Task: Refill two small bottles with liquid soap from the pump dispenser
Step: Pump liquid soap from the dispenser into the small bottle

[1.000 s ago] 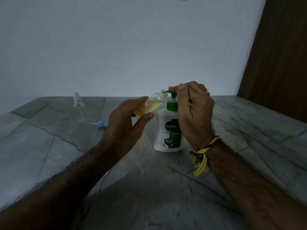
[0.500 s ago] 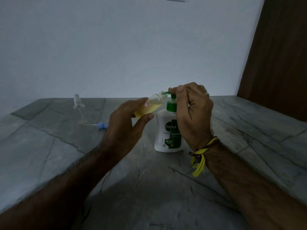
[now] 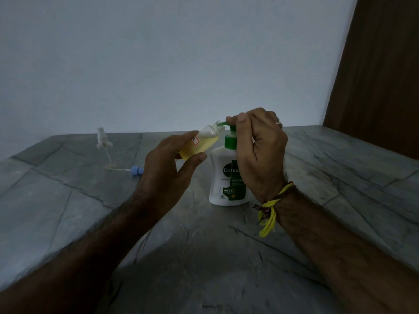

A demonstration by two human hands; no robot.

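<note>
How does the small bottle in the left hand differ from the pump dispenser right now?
The small bottle is clear, showing yellow liquid; the pump dispenser is opaque white with a green pump. The bottle is tilted in the left hand, uncapped; the dispenser stands upright on the stone table, its pump under the right hand. Both meet at the nozzle.

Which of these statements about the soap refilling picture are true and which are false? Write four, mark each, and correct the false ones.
1. The left hand holds the small bottle tilted toward the pump nozzle. True.
2. The small bottle is empty. False: it holds yellow liquid.
3. The right hand rests on top of the pump dispenser. True.
4. The pump dispenser lies on its side. False: it stands upright on the stone counter.
</note>
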